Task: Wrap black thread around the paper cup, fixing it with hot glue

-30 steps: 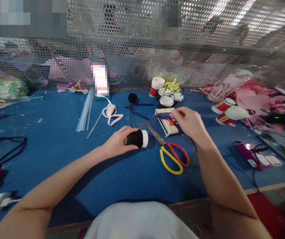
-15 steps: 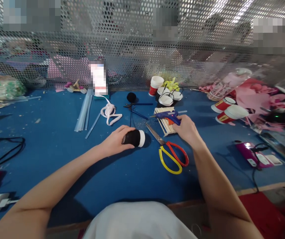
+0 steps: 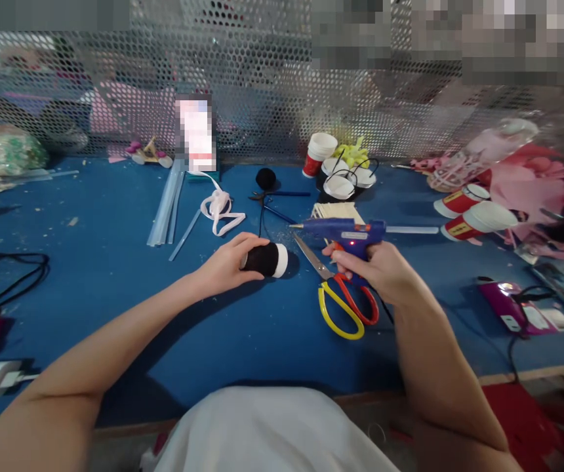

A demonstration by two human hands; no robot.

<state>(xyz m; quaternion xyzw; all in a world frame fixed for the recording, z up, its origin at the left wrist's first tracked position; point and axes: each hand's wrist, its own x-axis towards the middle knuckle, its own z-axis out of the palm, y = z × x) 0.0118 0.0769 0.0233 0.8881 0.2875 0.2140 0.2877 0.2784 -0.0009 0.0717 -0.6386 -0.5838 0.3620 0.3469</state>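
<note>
My left hand (image 3: pixel 230 265) is wrapped round a cup covered in black cord (image 3: pixel 262 260), which lies on its side with its white rim to the right. In my right hand (image 3: pixel 378 265) is a blue glue gun (image 3: pixel 343 229), lifted over the table, a small red light lit and a clear glue stick out of its back. Its nozzle points left, above the scissors (image 3: pixel 345 305) with one yellow and one red handle. A black cord runs from the cup towards a black ball of cord (image 3: pixel 265 178) behind it.
Blue pliers (image 3: pixel 282 203), a white ribbon (image 3: pixel 219 211) and clear glue sticks (image 3: pixel 165 206) lie beyond my left hand. Black-wrapped cups (image 3: pixel 340 187) and a bundle of pale sticks (image 3: pixel 338 211) are at the back. Red paper cups (image 3: pixel 479 219) stand right; perforated metal (image 3: pixel 257 98) rises behind.
My right hand has raised the glue gun off the pale sticks and brought it nearer to me. My left hand keeps its hold on the cup. The view has shifted slightly.
</note>
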